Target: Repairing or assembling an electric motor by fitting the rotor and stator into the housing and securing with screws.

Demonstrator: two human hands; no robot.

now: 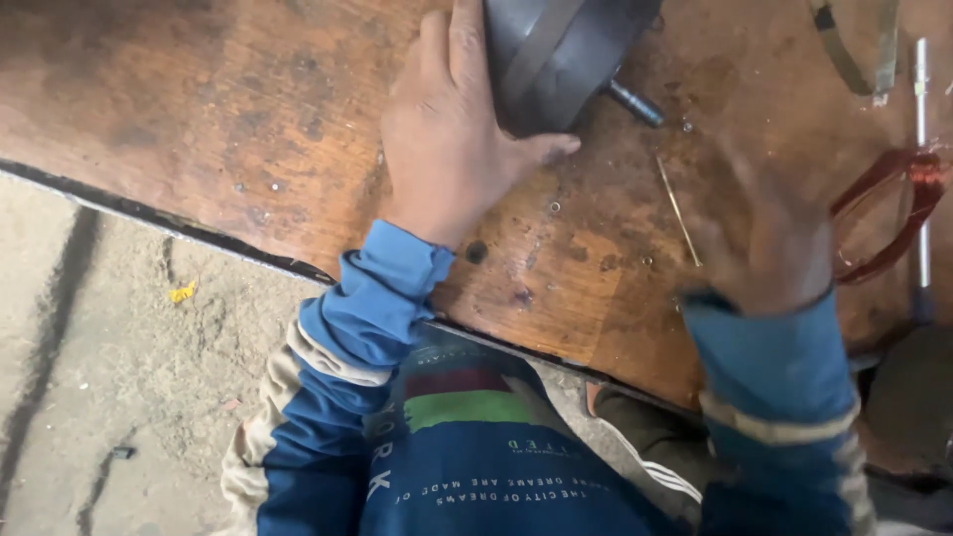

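Motor housing [561, 55], dark grey and round, sits at the far edge of my view on the worn wooden bench [248, 129]. My left hand [452, 129] presses flat against its side, fingers together. My right hand [759, 233] is blurred; I cannot tell its grip. Bare board stretches leftward to the bench's near edge.

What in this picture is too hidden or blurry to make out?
Head view:
- Dark round part: its top is cut off by the upper edge, its left side hidden by the left hand.
- Right hand: motion-blurred, fingers unclear.
- Red wire coil: partly blurred.
- Strap: cut off by the upper edge.
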